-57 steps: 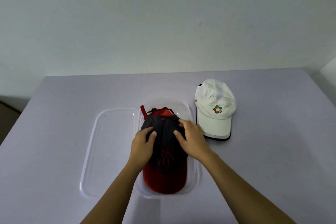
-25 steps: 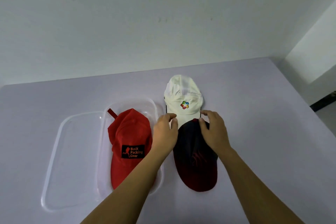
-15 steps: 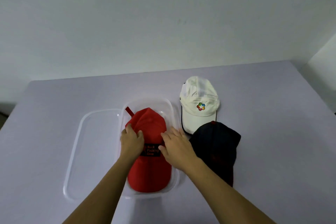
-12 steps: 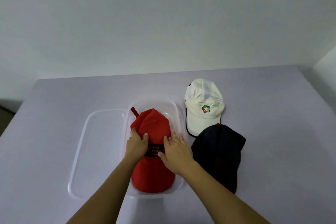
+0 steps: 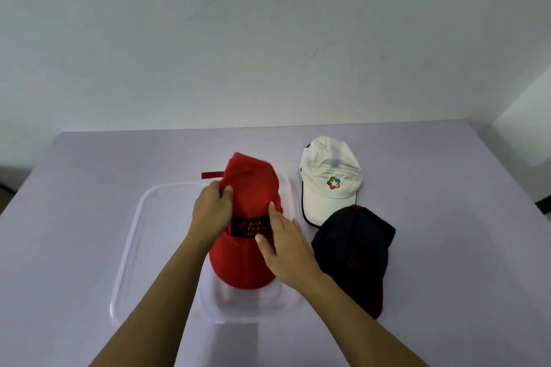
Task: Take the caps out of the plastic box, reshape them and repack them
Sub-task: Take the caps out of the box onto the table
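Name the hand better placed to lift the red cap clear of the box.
Left, probably: the left hand grips the crown of the red cap with curled fingers, while the right hand just rests on its front, fingers straighter.

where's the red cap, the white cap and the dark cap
red cap (image 5: 253,188), head view, on its crown
white cap (image 5: 326,162), head view, on its crown above the logo
dark cap (image 5: 354,235), head view, on its crown
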A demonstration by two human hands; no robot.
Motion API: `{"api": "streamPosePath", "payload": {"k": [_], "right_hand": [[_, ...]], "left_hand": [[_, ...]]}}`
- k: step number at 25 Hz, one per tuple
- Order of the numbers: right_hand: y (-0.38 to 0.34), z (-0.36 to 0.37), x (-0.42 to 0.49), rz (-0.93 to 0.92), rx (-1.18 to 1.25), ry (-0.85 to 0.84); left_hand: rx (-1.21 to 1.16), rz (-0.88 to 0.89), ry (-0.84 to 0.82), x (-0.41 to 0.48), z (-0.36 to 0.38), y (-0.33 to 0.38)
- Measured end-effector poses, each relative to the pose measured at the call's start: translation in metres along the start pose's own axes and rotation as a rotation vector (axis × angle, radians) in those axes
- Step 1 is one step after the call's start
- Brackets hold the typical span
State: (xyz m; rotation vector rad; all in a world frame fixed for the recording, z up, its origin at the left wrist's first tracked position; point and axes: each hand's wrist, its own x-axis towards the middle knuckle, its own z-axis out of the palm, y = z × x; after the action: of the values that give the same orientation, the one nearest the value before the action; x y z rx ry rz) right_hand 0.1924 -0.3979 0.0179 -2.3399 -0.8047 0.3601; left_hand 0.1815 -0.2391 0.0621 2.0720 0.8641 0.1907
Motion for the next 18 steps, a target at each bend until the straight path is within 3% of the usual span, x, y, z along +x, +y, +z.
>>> {"api": "streamPosePath", "payload": {"k": [3, 8, 13, 18], "right_hand": [[-0.009, -0.018, 0.000, -0.017, 0.197, 0.250], [0.015, -0.073, -0.004, 0.125, 0.313, 0.581], [0.086, -0.143, -0.026, 0.213, 0.441, 0.652], [0.188, -0.195, -0.038, 0.321, 0.340, 0.616]], "left_hand": [[-0.174, 0.075, 0.005, -0.006, -0.015, 0.042], [-0.349, 0.242, -0.152, -0.021, 0.003, 0.115], [-0.363, 0.330, -0.260, -0.031, 0.081, 0.187], [-0.277, 0.339, -0.279, -0.022, 0.195, 0.240]]}}
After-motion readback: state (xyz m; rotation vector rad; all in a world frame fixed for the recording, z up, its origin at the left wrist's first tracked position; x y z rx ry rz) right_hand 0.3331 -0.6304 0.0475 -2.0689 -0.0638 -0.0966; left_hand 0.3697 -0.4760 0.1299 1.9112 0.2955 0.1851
